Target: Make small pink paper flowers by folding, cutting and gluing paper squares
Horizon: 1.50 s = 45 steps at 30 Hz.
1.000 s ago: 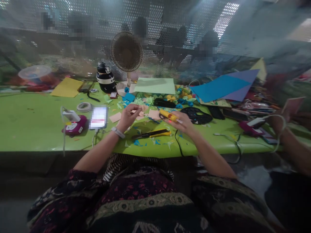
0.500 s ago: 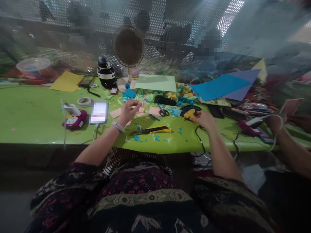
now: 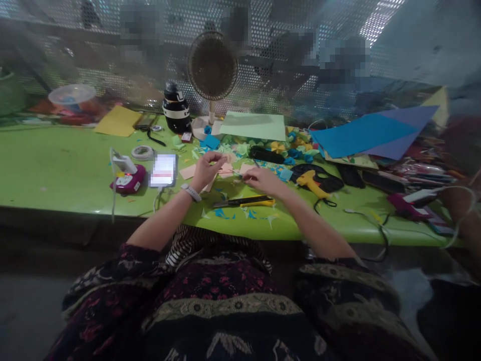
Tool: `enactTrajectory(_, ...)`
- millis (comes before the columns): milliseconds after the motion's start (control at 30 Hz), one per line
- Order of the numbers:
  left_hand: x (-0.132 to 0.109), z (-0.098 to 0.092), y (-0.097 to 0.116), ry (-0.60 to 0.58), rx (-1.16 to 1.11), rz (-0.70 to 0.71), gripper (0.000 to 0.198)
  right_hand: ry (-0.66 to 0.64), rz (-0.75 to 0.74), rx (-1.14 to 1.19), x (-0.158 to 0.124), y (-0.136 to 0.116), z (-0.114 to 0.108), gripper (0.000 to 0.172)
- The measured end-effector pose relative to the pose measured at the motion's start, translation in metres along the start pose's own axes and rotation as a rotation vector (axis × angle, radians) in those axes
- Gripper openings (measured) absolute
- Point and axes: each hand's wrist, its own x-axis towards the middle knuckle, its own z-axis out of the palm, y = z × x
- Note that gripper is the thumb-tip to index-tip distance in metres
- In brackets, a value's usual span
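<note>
Above the green table my left hand [image 3: 209, 169], with a white band at the wrist, pinches a small pale pink paper piece [image 3: 227, 159]. My right hand [image 3: 261, 179] is just to its right, fingers closed together low over the paper scraps. What its fingertips hold, if anything, I cannot make out. More pink paper pieces [image 3: 189, 171] lie around both hands. The yellow glue gun [image 3: 312, 183] rests on a black dish [image 3: 330, 176] to the right. A box cutter with a yellow handle [image 3: 257, 201] lies in front of my hands. My right hand covers where the scissors lay.
Behind the hands are folded paper pieces [image 3: 278, 147], a pale green sheet [image 3: 253, 125], a fan [image 3: 212, 65] and a black bottle [image 3: 176, 109]. A phone [image 3: 163, 170] and tape roll [image 3: 142, 152] lie left. Blue sheets [image 3: 361, 135], cables and another person's arm [image 3: 462, 210] are right.
My right hand has let go of the glue gun, which now lies on the black dish, and has moved left beside my left hand. The view has shifted slightly.
</note>
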Motion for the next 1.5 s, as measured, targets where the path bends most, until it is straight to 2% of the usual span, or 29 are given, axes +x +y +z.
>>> enactTrajectory(167,-0.001,0.001,-0.001,-0.02,0.028,0.004,0.023,-0.081,-0.044,-0.115,0.026,-0.006,0.021,0.018)
enactTrajectory(367,-0.002,0.001,-0.002,-0.042,0.037,0.001,0.025,-0.081,0.023,-0.102,0.026,-0.006,0.03,0.015)
enactTrajectory(633,-0.004,0.001,-0.002,-0.04,0.094,-0.023,0.025,-0.049,0.013,-0.07,0.024,-0.01,0.033,0.011)
enactTrajectory(800,-0.003,-0.001,-0.004,-0.053,0.105,0.013,0.024,-0.026,0.01,-0.04,0.026,-0.009,0.035,0.011)
enactTrajectory(933,-0.001,-0.004,-0.004,-0.117,0.121,0.069,0.024,0.042,-0.044,0.113,0.024,-0.003,0.023,0.006)
enactTrajectory(1067,-0.001,-0.003,-0.002,-0.185,0.115,0.142,0.028,0.222,-0.059,0.289,0.016,0.004,0.006,0.008)
enactTrajectory(1167,-0.004,0.0,0.0,-0.269,0.044,0.129,0.033,0.325,-0.082,0.33,0.011,0.007,0.0,0.008)
enactTrajectory(1300,-0.008,0.001,0.002,-0.357,-0.02,0.09,0.036,0.355,-0.092,0.346,0.009,0.005,0.0,0.006)
enactTrajectory(1500,-0.01,0.0,0.006,-0.378,-0.003,0.118,0.031,0.38,-0.063,0.339,0.009,0.003,0.001,0.006)
